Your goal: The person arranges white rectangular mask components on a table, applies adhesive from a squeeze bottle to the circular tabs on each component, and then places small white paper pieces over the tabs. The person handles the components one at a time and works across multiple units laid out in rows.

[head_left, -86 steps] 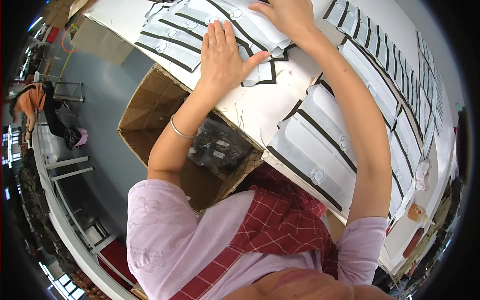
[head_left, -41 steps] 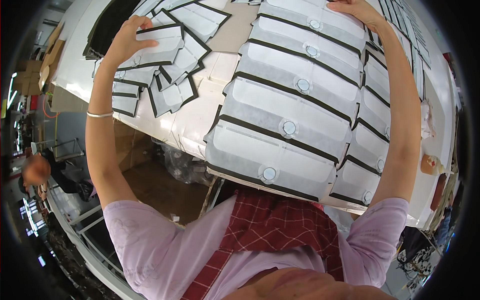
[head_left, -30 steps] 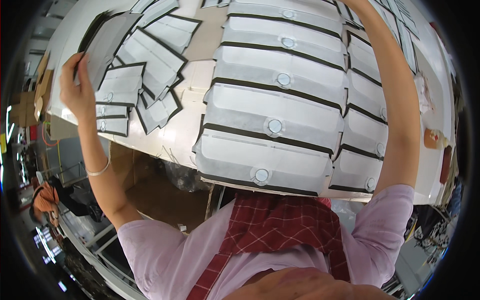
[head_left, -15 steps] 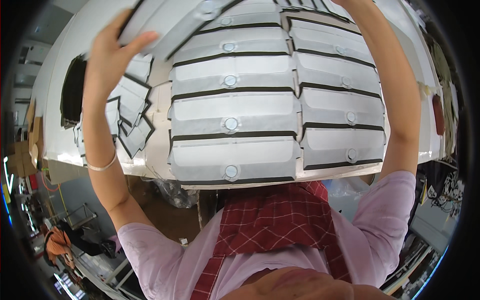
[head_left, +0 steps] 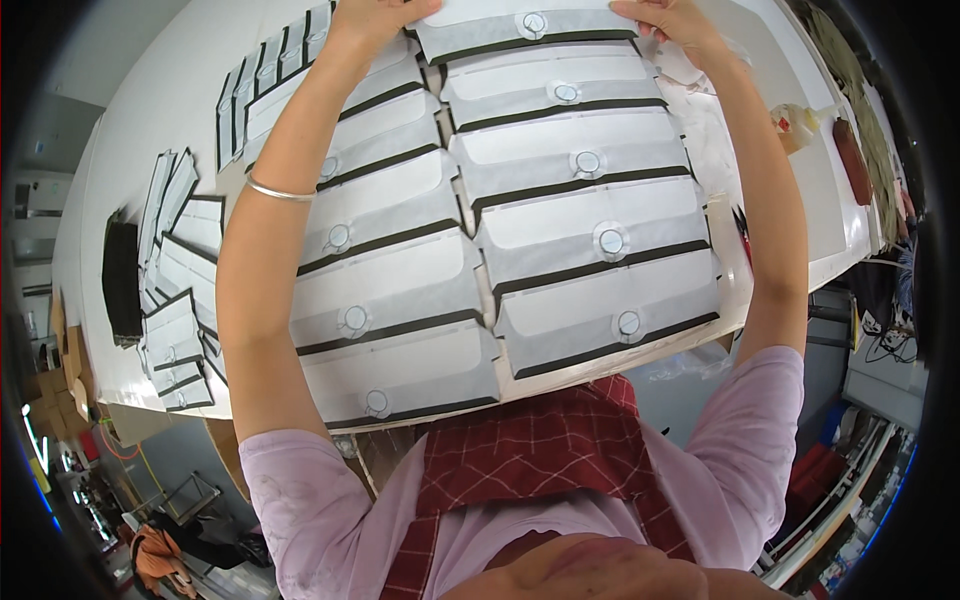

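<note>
At the far edge of the view, my left hand [head_left: 378,22] pinches the left end of a white-and-grey panel [head_left: 480,32] with a black edge strip and a round disc at its middle. My right hand [head_left: 676,24] has thumb and fingers closed on that panel's right end. The panel lies flat at the top of the right-hand column, just beyond another matching panel [head_left: 530,80]. Similar panels overlap in a second column [head_left: 400,275], partly hidden under my left forearm. Part of each hand is cut off by the frame's top.
Loose black-edged panels [head_left: 190,265] lie fanned at the left of the white table [head_left: 170,100], beside a dark stack [head_left: 122,280]. More panels [head_left: 265,70] stand in a row at far left. A bottle [head_left: 795,122] and a dark red object [head_left: 852,160] are at right.
My left hand has brought a panel from the upper left over to the top of the right column. Both hands now hold its ends. The view has shifted and turned.
</note>
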`<state>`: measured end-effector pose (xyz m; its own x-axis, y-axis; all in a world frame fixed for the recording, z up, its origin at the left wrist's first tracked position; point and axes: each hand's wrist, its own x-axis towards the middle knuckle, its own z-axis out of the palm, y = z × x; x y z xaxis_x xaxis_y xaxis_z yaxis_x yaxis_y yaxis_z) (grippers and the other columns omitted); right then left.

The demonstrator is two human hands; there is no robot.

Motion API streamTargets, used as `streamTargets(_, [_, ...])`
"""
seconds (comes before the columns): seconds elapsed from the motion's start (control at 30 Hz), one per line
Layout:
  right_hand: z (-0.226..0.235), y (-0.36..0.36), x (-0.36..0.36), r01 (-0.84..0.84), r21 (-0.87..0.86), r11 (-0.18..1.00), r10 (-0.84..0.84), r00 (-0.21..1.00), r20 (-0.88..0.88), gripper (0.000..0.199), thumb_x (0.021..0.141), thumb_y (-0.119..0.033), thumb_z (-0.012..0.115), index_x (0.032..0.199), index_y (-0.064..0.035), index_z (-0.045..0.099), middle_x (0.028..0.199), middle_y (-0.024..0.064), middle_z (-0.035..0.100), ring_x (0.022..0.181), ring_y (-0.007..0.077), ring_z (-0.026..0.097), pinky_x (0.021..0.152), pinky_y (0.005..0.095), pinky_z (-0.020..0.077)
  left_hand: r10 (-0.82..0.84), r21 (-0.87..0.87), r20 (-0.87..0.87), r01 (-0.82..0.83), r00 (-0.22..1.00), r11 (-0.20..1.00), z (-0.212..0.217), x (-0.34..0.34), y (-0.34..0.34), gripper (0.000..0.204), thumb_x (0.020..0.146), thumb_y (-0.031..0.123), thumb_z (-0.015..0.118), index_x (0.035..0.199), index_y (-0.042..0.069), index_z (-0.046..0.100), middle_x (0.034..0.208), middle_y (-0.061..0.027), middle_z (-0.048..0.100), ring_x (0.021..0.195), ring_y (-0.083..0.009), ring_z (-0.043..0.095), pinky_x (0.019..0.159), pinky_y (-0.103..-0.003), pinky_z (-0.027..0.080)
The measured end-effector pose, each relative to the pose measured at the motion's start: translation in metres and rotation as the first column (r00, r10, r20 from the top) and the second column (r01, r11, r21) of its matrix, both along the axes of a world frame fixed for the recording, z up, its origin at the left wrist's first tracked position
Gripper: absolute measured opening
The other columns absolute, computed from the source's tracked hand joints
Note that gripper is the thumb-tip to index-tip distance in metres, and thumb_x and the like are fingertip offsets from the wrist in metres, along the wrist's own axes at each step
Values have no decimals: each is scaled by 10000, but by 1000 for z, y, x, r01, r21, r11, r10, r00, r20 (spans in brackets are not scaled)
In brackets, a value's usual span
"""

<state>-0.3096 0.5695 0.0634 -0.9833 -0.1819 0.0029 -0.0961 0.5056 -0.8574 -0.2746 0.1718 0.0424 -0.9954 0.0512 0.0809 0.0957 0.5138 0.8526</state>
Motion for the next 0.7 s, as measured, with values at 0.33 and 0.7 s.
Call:
streamTargets(0.33, [-15,-4,11,2,184,983,14,996,-88,276,865,-237,836,754,-32,688,656,30,667,583,100,603,544,273,477,22,-301,-156,-69,987,951,-25,-7,9,742,786,435,872,1334,7,614,708,31,619,677,-80,569,644,-248,450])
streamTargets(0.7, [12,19,52,185,571,800,272,735,-620,345,897,-282,772,1074,4,693,865,147,721,829,150,714,683,342,562,-23,-481,-437,-212,899,851,-11,30,10,665,838,461,809,1363,112,598,752,-7,640,701,-193,631,737,-379,500])
